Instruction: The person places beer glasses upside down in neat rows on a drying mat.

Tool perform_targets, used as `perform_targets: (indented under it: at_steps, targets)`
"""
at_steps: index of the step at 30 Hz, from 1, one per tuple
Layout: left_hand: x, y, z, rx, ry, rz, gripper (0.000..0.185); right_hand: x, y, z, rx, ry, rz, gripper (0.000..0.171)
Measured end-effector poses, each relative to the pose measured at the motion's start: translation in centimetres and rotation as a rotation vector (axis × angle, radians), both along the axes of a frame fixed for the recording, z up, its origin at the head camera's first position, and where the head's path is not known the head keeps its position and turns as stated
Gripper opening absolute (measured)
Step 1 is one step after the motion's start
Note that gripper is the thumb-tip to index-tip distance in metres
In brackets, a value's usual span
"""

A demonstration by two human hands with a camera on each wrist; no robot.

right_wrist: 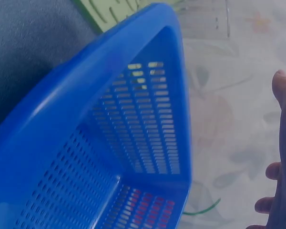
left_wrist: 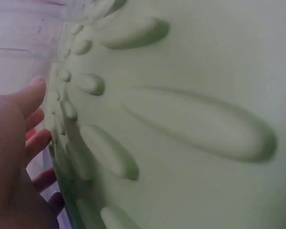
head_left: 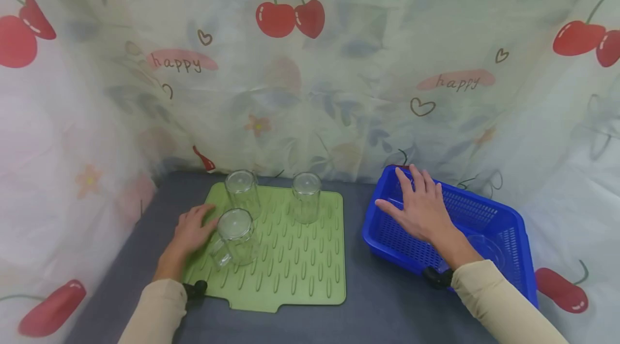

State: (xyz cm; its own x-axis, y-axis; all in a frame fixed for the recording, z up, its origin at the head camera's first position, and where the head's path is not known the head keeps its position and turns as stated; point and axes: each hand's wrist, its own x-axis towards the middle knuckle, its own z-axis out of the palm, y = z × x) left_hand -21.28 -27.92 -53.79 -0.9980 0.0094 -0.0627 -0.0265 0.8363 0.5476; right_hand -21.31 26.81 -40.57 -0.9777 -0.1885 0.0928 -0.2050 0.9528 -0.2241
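Your left hand [head_left: 191, 232] flat on green mat [head_left: 300, 274], fingers relaxed, touching nearest upturned glass [head_left: 235, 236]; not gripping. Right hand [head_left: 422, 208] spread over blue basket [head_left: 508, 223], holding nothing. Looks like between placements. Next: curl fingers round glass in basket [head_left: 486, 250], below your wrist. Curtain [head_left: 310, 64] reads "happy".

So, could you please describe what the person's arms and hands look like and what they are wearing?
Both hands, the left hand and the right hand, are bare, without gloves or rings that can be made out. Each arm wears a long beige sleeve reaching the wrist. A small black device sits at each wrist, at the cuff.
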Motion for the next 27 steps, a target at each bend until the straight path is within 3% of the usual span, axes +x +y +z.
perform_targets:
  at_steps: [16, 27]
  targets:
    - [0.3, 0.3, -2.0, -0.018, -0.006, -0.028, 0.062, 0.8, 4.0, -0.2, 0.014, -0.020, -0.024, 0.096]
    - [0.7, 0.0, -1.8, 0.006, -0.017, -0.014, 0.065, 1.5, 6.3, 0.0, 0.013, -0.008, -0.044, 0.096]
